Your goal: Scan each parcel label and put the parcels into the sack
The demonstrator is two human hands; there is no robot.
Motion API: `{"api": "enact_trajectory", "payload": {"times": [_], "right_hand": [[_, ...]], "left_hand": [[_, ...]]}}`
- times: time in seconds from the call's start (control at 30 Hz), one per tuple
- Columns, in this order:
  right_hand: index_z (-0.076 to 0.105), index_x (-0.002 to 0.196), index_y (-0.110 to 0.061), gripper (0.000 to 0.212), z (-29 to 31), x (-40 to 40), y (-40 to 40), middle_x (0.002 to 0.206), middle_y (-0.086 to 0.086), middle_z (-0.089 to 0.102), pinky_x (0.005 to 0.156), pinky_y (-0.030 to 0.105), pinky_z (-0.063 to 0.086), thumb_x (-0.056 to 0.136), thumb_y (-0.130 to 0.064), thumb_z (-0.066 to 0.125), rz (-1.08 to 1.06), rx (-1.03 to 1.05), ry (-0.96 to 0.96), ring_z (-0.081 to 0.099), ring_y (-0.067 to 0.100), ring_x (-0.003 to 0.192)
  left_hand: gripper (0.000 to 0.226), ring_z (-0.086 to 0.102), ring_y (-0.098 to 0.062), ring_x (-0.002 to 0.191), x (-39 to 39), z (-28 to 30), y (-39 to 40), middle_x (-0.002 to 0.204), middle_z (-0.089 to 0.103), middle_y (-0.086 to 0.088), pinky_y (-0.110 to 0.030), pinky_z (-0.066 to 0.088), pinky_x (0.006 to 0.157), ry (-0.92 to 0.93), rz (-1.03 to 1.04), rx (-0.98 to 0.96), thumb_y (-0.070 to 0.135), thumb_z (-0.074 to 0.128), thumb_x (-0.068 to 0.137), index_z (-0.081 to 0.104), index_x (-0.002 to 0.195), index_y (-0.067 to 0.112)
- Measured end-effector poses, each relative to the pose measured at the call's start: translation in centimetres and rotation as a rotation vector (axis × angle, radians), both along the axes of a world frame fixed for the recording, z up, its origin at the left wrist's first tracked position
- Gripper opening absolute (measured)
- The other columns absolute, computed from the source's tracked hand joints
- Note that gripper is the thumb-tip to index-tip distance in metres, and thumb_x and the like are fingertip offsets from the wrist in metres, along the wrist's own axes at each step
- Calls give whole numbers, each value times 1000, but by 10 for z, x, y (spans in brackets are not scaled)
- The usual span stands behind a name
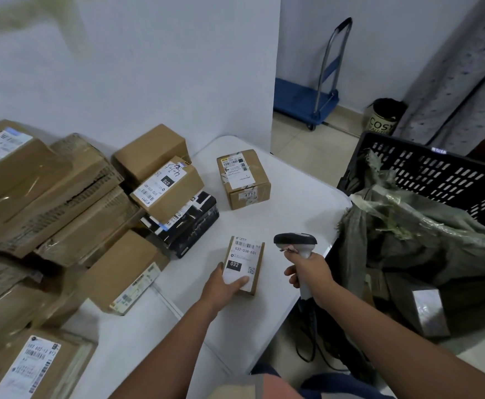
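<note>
At the near left corner of the white table (278, 197) lay a flat carton (37, 367) with its label facing up. Just beyond it, the left hand (224, 283) gripped a small brown parcel (244, 264) by its near end, thumb curled across the white label (242, 262) and fingers underneath. The label, marked 032, faced upward, and the parcel sat close to the table's right edge.

Beside it to the right, the right hand (310, 272) was wrapped tightly around the pale handle of a barcode scanner (296, 243). The scanner's dark head sat above the fist and pointed left toward the parcel's label without touching it; its cable hung down below the table edge.

Off the right edge of the table stood the grey-green sack (402, 240), its mouth open and crumpled, draped in a black slotted crate (437, 174). A taped parcel (428, 309) showed low at the sack's front.

Along the left side of the table a heap of cardboard boxes (48, 197) was stacked unevenly, with a black packet (189, 226) wedged beneath a labelled box marked 070 (166, 188). Toward the far right corner one box marked 4713 (244, 180) stood alone. On the floor beyond was a blue hand trolley (307, 102).
</note>
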State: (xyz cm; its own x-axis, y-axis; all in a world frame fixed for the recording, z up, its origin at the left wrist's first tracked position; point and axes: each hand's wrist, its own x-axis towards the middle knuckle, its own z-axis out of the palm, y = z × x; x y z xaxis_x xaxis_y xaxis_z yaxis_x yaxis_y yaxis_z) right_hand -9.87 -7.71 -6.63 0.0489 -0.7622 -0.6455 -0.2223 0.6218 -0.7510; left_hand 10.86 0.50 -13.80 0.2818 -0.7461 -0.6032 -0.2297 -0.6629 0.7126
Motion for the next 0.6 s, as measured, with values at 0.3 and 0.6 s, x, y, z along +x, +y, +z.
{"api": "enact_trajectory", "payload": {"times": [0.3,0.6], "right_hand": [[65,94,-7,23,-6,-23,8,68,12,68,53,30,47,90,-30,68,-26,6,8,58,19,51],[66,96,-4,23,4,-58,0,69,13,69,49,27,46,91,-27,68,-35,1,-25,57,17,45]], "left_hand": [[87,32,-30,144,-45,4,-8,158,27,-5,-48,43,109,-271,-258,-44,52,59,91,4,156,36],[121,50,-30,124,-39,17,-29,135,49,-7,-48,49,103,-170,-266,133,62,71,48,13,152,44]]}}
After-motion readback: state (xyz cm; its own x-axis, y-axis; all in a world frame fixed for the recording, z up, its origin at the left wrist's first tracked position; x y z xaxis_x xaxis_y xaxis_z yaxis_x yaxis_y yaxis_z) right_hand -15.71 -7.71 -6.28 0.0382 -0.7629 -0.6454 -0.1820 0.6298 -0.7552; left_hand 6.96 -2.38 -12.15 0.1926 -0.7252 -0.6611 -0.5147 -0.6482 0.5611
